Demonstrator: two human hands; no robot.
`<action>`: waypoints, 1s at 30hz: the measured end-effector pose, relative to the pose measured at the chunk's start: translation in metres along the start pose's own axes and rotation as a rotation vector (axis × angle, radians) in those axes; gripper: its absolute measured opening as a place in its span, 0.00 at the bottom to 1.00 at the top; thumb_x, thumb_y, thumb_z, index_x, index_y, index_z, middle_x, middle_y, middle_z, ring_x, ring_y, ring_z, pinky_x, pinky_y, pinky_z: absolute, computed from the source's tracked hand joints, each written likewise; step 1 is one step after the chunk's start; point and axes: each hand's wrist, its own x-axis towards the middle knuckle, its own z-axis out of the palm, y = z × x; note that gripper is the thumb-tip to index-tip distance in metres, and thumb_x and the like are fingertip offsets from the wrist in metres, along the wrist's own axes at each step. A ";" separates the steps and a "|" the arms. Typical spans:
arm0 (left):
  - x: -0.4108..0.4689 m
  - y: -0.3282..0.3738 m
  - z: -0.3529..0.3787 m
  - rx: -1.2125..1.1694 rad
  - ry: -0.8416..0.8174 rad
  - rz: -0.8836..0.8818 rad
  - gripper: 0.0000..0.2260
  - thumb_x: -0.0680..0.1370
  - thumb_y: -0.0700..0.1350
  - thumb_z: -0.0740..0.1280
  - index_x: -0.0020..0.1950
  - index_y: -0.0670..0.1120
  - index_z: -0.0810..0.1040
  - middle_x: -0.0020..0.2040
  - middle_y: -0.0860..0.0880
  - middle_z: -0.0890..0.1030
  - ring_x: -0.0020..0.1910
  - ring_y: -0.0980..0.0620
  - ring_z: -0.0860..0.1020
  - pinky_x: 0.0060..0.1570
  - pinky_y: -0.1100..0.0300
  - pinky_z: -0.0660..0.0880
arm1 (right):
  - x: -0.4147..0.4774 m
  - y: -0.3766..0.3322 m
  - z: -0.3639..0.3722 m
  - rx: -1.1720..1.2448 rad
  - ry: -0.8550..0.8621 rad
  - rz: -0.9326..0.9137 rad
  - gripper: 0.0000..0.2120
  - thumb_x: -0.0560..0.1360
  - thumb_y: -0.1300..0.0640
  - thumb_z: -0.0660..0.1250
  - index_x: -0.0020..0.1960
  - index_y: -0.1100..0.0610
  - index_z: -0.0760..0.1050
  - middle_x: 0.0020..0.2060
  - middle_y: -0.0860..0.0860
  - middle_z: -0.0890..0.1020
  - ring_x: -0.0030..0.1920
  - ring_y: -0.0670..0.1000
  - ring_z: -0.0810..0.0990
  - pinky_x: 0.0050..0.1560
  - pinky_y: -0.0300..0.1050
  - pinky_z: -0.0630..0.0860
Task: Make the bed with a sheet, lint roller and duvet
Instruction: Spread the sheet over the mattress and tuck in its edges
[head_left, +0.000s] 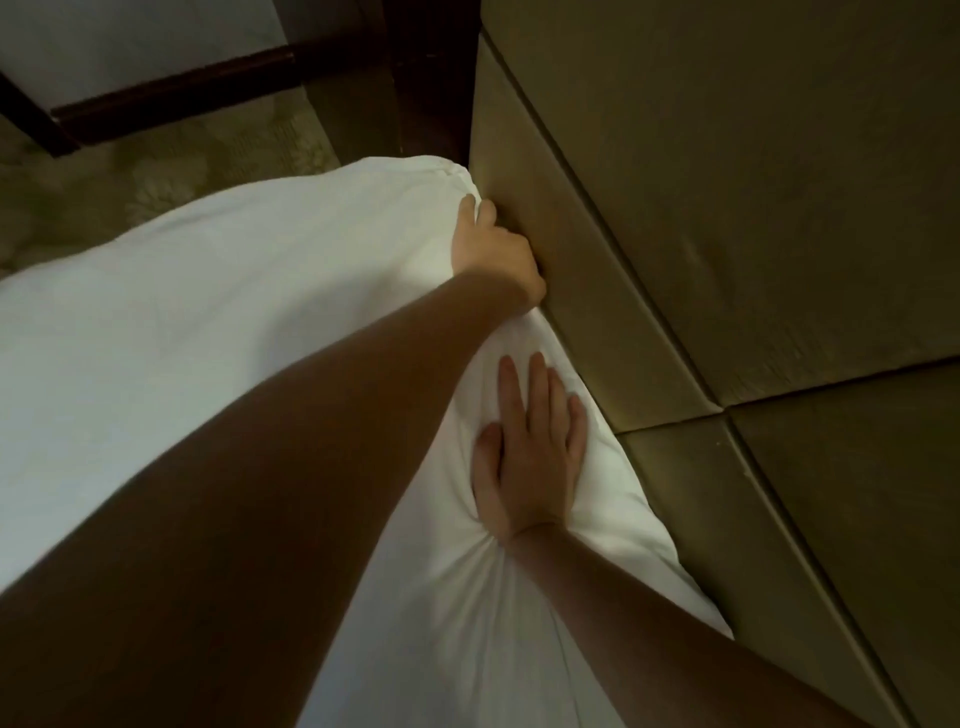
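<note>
White fabric sheet (218, 322), apparently mid-tuck beside padded tan headboard (727, 208) — left hand (493, 249) gripped its edge, right hand (530, 457) pressed flat, fingers straight; next, likely a downward push.

A single wide-angle camera worn on the person's head gives the only view. It faces forward and steeply down along both bare forearms, which enter from the bottom edge. It sits close to the work. The left forearm fills much of the lower left, and the left hand (493, 249) and right hand (530, 457) lie near mid-frame on the white bedding (208, 322). The padded headboard (727, 208) takes up the right side, its seams running diagonally across the frame. Patterned carpet (130, 171) and a dark wooden frame (171, 88) show at the upper left.
</note>
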 end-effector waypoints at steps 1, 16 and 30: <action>-0.002 -0.001 0.003 0.004 0.009 -0.002 0.21 0.80 0.55 0.51 0.66 0.49 0.74 0.70 0.48 0.70 0.75 0.45 0.54 0.73 0.47 0.42 | 0.000 -0.001 -0.001 -0.004 0.006 0.000 0.27 0.71 0.53 0.52 0.71 0.53 0.61 0.68 0.60 0.71 0.68 0.55 0.63 0.71 0.51 0.48; -0.001 -0.011 0.004 -0.084 0.099 0.218 0.18 0.77 0.53 0.53 0.37 0.47 0.78 0.32 0.54 0.69 0.58 0.43 0.68 0.66 0.54 0.59 | 0.000 -0.002 0.000 0.017 -0.001 0.009 0.28 0.70 0.54 0.54 0.71 0.53 0.61 0.69 0.60 0.70 0.69 0.55 0.62 0.72 0.51 0.47; -0.016 -0.015 -0.006 -0.267 0.022 0.378 0.22 0.67 0.55 0.54 0.43 0.44 0.82 0.48 0.45 0.82 0.54 0.45 0.78 0.59 0.57 0.70 | 0.000 0.001 0.002 0.027 0.020 0.007 0.28 0.70 0.54 0.53 0.71 0.53 0.61 0.68 0.60 0.71 0.68 0.55 0.64 0.71 0.51 0.49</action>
